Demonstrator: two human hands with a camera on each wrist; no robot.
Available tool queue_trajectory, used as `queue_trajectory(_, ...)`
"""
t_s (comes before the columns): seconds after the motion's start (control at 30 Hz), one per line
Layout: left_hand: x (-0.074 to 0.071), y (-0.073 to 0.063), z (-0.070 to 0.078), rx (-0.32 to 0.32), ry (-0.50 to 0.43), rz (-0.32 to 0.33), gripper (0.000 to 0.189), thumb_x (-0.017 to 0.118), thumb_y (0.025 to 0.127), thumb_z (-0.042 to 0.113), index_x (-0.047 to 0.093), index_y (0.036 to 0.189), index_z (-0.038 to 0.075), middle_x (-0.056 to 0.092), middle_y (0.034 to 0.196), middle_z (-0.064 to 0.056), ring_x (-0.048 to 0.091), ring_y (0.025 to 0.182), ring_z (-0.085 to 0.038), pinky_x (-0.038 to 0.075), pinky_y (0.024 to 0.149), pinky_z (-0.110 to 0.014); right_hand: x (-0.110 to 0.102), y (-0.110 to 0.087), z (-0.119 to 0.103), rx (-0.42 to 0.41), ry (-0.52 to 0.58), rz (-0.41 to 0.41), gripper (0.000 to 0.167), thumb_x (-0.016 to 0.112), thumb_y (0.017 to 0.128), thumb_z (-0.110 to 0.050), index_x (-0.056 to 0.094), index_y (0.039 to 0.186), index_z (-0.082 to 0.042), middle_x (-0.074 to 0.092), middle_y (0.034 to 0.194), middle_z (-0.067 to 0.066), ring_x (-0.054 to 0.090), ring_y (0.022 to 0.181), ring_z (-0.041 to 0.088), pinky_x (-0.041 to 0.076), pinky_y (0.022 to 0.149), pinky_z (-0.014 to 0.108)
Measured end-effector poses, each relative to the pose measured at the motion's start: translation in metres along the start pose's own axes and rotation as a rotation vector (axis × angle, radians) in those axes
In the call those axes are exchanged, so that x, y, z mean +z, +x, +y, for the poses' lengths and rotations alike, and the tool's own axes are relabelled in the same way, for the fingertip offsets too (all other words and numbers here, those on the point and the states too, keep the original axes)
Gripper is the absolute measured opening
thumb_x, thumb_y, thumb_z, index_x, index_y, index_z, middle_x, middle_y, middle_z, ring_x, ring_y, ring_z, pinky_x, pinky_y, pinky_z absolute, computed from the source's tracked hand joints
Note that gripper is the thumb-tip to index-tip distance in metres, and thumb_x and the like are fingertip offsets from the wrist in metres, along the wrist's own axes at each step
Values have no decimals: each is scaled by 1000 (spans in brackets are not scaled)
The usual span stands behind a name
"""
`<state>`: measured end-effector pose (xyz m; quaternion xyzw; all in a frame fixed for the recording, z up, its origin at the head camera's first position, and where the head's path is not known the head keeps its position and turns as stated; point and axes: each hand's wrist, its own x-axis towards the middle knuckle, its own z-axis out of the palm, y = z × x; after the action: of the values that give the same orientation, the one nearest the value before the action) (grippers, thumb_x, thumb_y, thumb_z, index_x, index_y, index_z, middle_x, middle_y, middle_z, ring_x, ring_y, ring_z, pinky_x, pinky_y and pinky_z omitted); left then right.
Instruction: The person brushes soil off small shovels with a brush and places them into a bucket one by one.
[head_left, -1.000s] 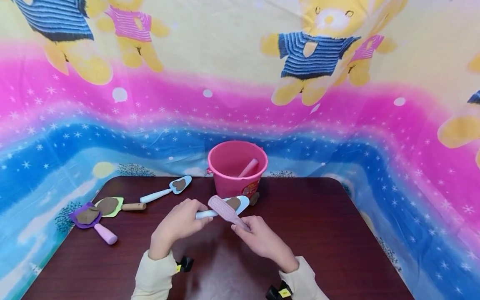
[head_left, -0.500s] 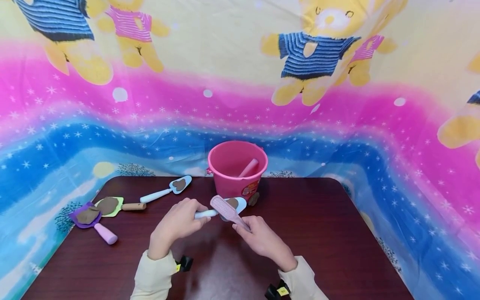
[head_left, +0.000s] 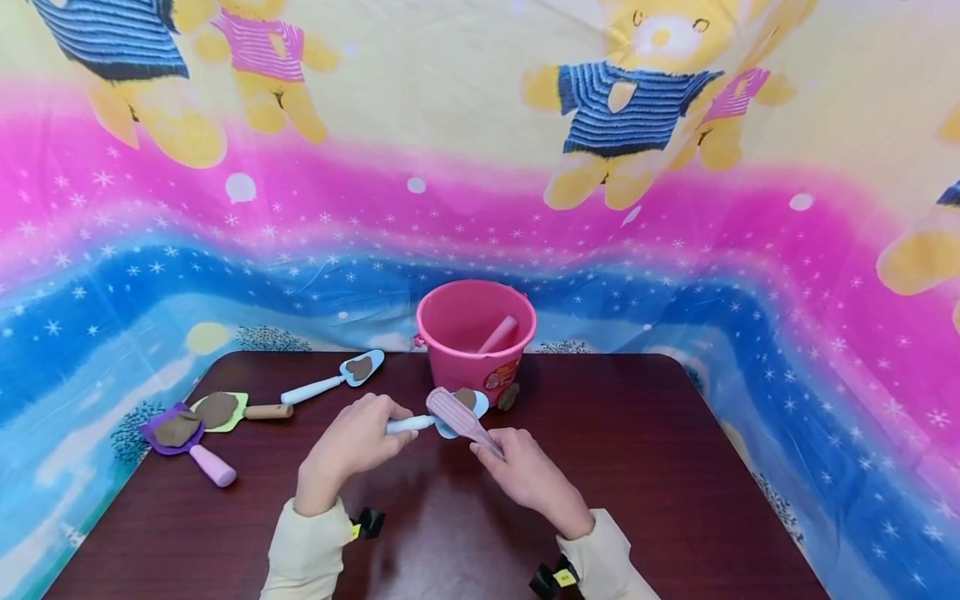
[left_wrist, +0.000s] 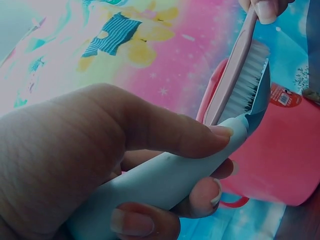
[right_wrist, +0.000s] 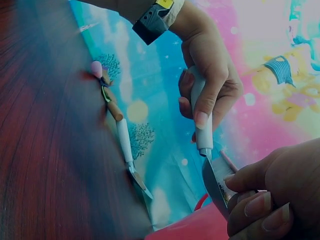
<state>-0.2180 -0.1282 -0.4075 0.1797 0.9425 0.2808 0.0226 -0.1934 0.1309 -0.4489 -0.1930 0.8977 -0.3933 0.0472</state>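
Note:
My left hand (head_left: pixel 356 446) grips the pale blue handle of a small trowel (head_left: pixel 408 424), which is held above the table before the bucket. A brown clay-like lump (head_left: pixel 466 397) shows on its blade. My right hand (head_left: pixel 531 475) holds a pink brush (head_left: pixel 459 417) by its handle, crossing over the blade. In the left wrist view the white bristles (left_wrist: pixel 247 80) press into the hollow of the trowel blade (left_wrist: pixel 260 95). Seen from the right wrist, the fingers (right_wrist: pixel 257 205) of my right hand hide most of the brush.
A pink bucket (head_left: pixel 472 367) stands at the table's back edge, with a pink handle (head_left: pixel 498 334) inside. Beside its base sits a brown lump (head_left: pixel 508 397). Left lie a blue trowel (head_left: pixel 311 390), a green shovel (head_left: pixel 234 414) and a purple shovel (head_left: pixel 172 433), all bearing brown lumps.
The brush has slid slightly right over the trowel blade, while the trowel has drawn a little to the left. Both hands keep their hold.

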Motion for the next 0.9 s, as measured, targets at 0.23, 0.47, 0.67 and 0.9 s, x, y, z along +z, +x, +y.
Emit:
queue_trajectory(0.23, -1, 0, -3, -13, 9, 9, 18, 78, 87, 18, 80, 103, 9, 66, 75, 7, 51, 61, -12, 45, 60, -31, -1, 0, 1, 27, -16, 1, 26, 61, 102, -26, 61, 79, -15, 42, 58, -6, 35, 49, 7, 33, 48, 22)
queue_trajectory(0.47, -3, 0, -6, -39, 3, 11, 22, 79, 87, 18, 79, 105, 7, 70, 82, 3, 53, 63, -13, 46, 61, -31, -3, 0, 1, 38, -27, 13, 23, 61, 102, -27, 61, 81, -18, 42, 59, -6, 37, 50, 8, 35, 49, 23)
queue_trajectory(0.67, -4, 0, -10, -54, 5, 15, 24, 80, 87, 18, 79, 106, 6, 71, 82, 2, 54, 62, -13, 47, 61, -31, -6, -1, 3, 46, -22, 33, 26, 61, 103, -26, 61, 79, -14, 42, 58, -6, 36, 50, 8, 35, 49, 23)
queue_trajectory(0.9, -7, -3, -17, -80, 25, 12, 18, 79, 87, 17, 80, 101, 7, 68, 75, 4, 52, 59, -15, 45, 58, -32, -13, 1, 9, 55, -39, 112, 29, 61, 102, -23, 59, 75, -12, 39, 55, -7, 34, 47, 7, 32, 46, 23)
